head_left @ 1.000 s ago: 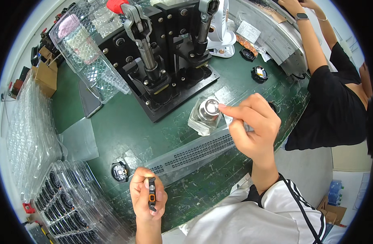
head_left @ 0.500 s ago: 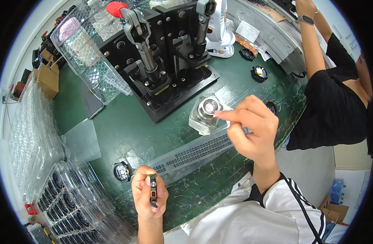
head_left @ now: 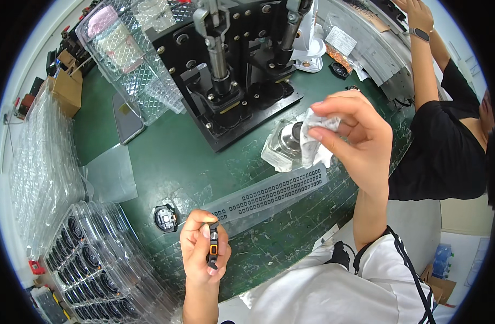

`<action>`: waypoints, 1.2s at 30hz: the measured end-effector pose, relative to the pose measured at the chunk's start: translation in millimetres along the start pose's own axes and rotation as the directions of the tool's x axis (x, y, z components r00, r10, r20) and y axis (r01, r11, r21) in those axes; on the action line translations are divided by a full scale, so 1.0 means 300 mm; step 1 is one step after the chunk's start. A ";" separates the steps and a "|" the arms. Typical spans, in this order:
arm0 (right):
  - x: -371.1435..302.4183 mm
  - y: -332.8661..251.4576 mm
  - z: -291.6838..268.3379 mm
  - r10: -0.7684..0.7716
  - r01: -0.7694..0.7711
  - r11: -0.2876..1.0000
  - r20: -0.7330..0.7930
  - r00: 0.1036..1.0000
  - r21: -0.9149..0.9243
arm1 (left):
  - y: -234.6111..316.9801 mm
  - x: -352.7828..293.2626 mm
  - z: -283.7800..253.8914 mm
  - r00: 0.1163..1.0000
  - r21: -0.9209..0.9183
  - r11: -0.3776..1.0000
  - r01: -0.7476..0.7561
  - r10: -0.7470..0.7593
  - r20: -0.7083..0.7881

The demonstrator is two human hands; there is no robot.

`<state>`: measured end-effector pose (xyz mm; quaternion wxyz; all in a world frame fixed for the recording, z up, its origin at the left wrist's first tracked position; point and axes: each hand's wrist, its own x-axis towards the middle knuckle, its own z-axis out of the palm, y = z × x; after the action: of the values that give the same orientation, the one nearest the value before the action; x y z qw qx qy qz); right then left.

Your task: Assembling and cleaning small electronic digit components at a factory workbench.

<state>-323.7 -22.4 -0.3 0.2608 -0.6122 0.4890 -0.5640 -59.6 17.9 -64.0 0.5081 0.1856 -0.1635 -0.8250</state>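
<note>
Between the fingers and thumb of my left hand (head_left: pixel 190 254) is a black watch case (head_left: pixel 213 249), held edge-on so its side buttons show, one ringed in orange. My right hand (head_left: pixel 366 137) pinches a crumpled white wipe (head_left: pixel 310 146) between thumb and fingers. Just left of the wipe, and partly covered by it, stands a clear glass bottle (head_left: pixel 280 143) with a metal top. Below the bottle lies a translucent strip of small black adhesive pieces (head_left: pixel 280 191), its near end reaching to my left hand. Another opened round watch case (head_left: pixel 165 218) rests left of that hand.
A black clamping fixture (head_left: pixel 217 137) with metal toggle clamps stands at the back. Stacked clear trays (head_left: pixel 91 270) of round black parts fill the lower left. A phone-like dark slab (head_left: pixel 127 121) lies by a clear textured tray (head_left: pixel 118 54). A co-worker (head_left: pixel 441 146) sits at right.
My right hand, earlier pinched at the bottle's metal top, has moved right and up and now holds the wipe. The left hand keeps the watch case. The whole view has shifted slightly.
</note>
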 end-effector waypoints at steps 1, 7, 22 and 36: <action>0.002 0.000 0.002 0.004 -0.004 1.000 0.007 1.000 0.004 | 0.001 -0.001 0.001 1.000 -0.001 1.000 0.004 -0.004 0.001; 0.010 0.017 0.013 -0.315 0.318 0.765 0.105 0.943 -0.560 | 0.004 0.000 0.006 1.000 -0.010 1.000 0.020 -0.020 -0.016; -0.036 -0.039 0.029 -0.089 0.184 0.810 0.193 0.977 -0.556 | -0.002 0.018 -0.019 0.983 0.006 1.000 0.023 -0.024 0.181; -0.212 -0.133 0.288 -0.320 0.384 0.913 0.343 0.883 -0.137 | -0.002 0.000 0.016 0.996 0.162 0.985 0.050 -0.038 -0.077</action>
<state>-222.7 29.8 -13.0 0.1646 -0.7959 0.3757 -0.4453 -62.5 18.5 -60.0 0.4784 0.2605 -0.2081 -0.8124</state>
